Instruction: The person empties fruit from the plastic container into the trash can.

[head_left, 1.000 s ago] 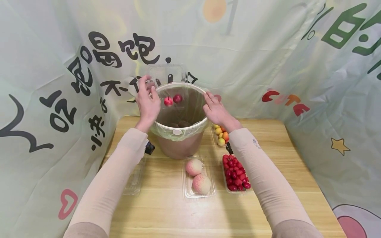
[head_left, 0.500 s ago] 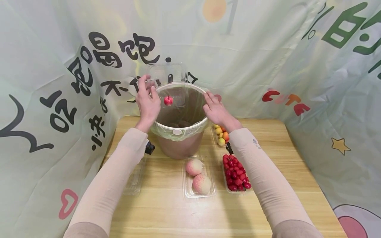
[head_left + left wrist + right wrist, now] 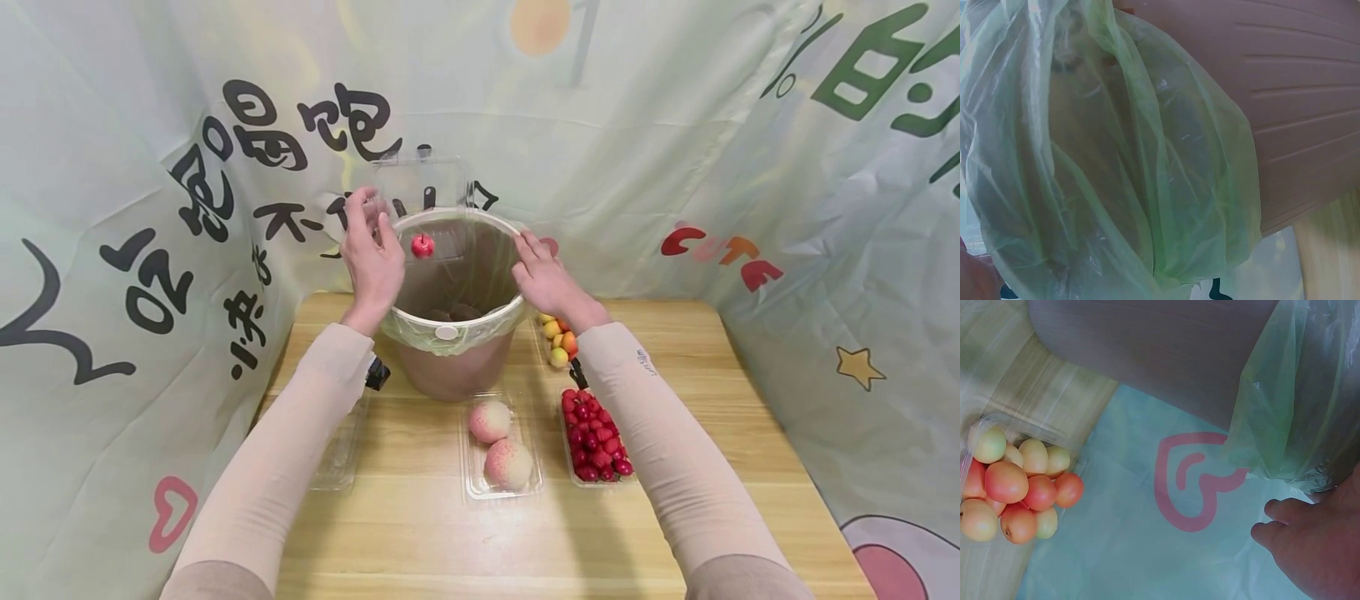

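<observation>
The left hand holds a clear plastic clamshell box tilted over the brown bin lined with a green bag. A small red fruit sits at the box's edge. The right hand, fingers relaxed and straight, rests on the bin's rim.

**Bucket mouth partly blocked, front tabletop open**

The bucket stands mid-tabletop, its mouth partly covered by the tilted clear tray, with a hand at each side of the rim. In front of it, the peach tray and the strawberry tray lie close together. An empty tray sits left. The near tabletop is open between the forearms; cloth walls close in behind and on both sides.
</observation>
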{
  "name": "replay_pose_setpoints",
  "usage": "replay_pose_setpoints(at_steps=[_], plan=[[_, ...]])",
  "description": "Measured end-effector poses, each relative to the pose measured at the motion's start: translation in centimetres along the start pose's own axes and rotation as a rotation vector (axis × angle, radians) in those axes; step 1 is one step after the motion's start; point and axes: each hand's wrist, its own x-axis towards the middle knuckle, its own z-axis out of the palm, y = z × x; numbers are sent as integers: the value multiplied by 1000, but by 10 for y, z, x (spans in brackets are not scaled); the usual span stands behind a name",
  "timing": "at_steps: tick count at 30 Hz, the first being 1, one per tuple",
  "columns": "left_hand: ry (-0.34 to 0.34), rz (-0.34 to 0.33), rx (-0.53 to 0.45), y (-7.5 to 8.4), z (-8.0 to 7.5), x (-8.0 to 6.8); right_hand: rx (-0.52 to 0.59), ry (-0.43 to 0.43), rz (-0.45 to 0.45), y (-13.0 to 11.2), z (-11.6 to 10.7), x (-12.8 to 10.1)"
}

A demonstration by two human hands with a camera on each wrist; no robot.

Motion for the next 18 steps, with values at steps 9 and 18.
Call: replay_pose_setpoints(at_steps=[9, 18], plan=[[7, 27, 12, -2, -1, 0, 5, -4, 3, 0, 0, -1], [3, 11, 15, -1, -2, 0, 7, 1, 1, 1, 0, 1]])
